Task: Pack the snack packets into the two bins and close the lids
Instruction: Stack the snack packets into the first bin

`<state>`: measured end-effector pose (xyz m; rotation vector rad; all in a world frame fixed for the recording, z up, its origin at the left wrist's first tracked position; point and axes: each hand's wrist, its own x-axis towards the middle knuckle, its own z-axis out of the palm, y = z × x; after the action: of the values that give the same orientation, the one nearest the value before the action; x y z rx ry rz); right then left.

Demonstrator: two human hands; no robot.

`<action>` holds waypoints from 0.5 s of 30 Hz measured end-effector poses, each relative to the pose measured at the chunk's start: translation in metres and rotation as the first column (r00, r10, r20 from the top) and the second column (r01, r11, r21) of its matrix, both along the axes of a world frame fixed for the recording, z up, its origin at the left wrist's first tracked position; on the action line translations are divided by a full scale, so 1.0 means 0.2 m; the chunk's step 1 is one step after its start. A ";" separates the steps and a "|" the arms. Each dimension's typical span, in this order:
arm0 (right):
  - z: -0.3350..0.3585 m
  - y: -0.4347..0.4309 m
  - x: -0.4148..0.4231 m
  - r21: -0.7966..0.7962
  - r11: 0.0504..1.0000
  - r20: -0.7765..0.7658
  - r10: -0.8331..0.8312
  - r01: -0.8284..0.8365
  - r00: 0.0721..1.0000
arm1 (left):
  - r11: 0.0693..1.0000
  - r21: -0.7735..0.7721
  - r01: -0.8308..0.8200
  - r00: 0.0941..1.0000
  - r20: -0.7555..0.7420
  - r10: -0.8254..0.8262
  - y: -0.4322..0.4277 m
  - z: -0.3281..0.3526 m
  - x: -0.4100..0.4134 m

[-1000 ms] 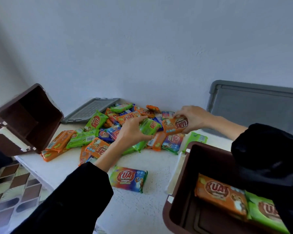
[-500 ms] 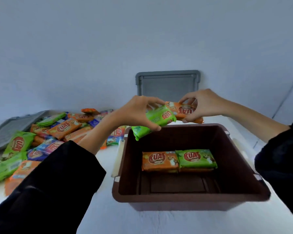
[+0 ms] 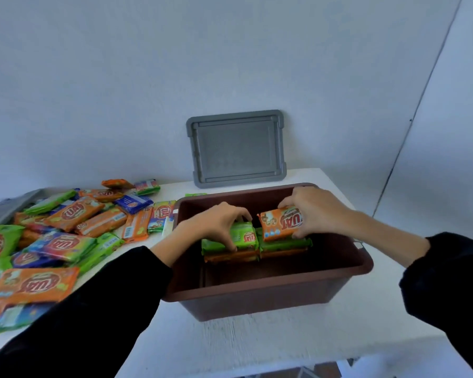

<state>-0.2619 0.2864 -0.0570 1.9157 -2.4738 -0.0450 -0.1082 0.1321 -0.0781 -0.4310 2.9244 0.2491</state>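
The white desk (image 3: 257,345) carried the brown bin (image 3: 271,298) near its front edge. A grey lid (image 3: 236,148) leaned on the wall behind, probably left off for filling, and a loose pile of snack packets (image 3: 66,236) lay within reach to the left. Inside the bin, the left hand (image 3: 216,225) had its fingers (image 3: 238,212) curled round a green packet (image 3: 245,236) and the right hand (image 3: 314,211) pinched an orange packet (image 3: 281,223), each over a stack at the far wall, seemingly to build tidy rows.

Brown bin (image 3: 268,293), grey lid (image 3: 236,148), orange packet (image 3: 280,223), green packet (image 3: 243,237), black sleeves (image 3: 93,309), white table (image 3: 230,347)
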 end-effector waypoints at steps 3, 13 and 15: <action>-0.06 -0.03 0.02 0.030 1.000 -0.008 -0.005 0.005 1.000 | 0.997 -0.075 0.019 1.000 0.001 -0.019 0.02 -0.05 -0.02; -0.12 -0.07 0.08 0.127 0.985 -0.050 0.126 -0.118 0.991 | 0.969 -0.237 0.065 0.998 0.032 -0.059 0.07 -0.06 0.00; -0.15 -0.09 0.11 0.165 0.975 -0.088 0.166 -0.150 0.982 | 0.950 -0.297 0.093 0.994 0.087 -0.070 0.07 -0.06 0.00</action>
<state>-0.2399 0.2684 -0.0865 2.1068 -2.3084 -0.3373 -0.1091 0.1465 -0.0900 -0.3493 2.9020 -0.2236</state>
